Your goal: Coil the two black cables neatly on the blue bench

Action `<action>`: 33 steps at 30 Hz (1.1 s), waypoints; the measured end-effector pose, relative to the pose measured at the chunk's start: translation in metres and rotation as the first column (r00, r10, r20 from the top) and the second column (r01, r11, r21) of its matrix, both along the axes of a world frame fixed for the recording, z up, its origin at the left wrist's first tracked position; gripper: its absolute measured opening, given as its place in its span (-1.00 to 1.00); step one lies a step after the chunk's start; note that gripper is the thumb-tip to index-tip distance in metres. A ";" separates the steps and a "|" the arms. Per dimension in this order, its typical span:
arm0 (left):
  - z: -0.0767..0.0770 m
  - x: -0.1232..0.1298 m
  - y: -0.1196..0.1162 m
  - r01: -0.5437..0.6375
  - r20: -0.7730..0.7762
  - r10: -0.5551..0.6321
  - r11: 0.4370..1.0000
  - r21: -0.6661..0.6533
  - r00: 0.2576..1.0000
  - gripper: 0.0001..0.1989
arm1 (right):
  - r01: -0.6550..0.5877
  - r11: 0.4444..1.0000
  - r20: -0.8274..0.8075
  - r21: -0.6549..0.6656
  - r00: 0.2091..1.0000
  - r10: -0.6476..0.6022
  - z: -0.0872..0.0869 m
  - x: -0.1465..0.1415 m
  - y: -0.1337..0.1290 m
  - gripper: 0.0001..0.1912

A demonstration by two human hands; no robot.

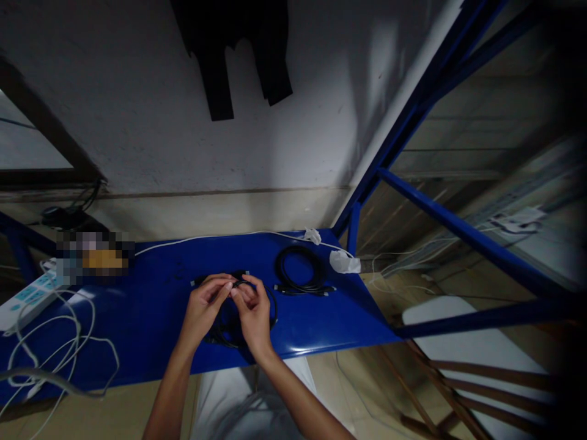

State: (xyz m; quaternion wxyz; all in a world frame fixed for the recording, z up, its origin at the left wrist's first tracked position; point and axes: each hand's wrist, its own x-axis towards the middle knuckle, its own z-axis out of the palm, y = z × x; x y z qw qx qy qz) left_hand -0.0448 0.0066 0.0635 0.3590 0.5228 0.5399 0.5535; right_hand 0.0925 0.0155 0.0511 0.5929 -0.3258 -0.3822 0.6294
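Over the blue table, my left hand point(205, 305) and my right hand point(252, 308) meet at the fingertips, both pinching a black cable point(238, 283). Loops of black cable point(224, 336) hang or lie beneath and between the hands, partly hidden by them. Dark cable ends with light metal tips show just behind the fingers. To the right of my right hand lies a coiled black cable point(300, 269), its plug ends point(312, 290) at the front of the coil.
The blue table point(137, 330) stands against a wall. At its left are a white power strip point(32, 299) and tangled white cables point(76, 342). Crumpled white pieces point(345, 262) lie at the back right. Blue frame bars and a wooden chair point(481, 360) stand to the right.
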 end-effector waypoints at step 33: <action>0.015 -0.037 0.003 0.204 -0.222 -0.224 0.973 -0.112 0.949 -0.74 | -0.058 0.998 0.127 0.011 0.990 0.056 -0.013 0.005 0.001 -0.59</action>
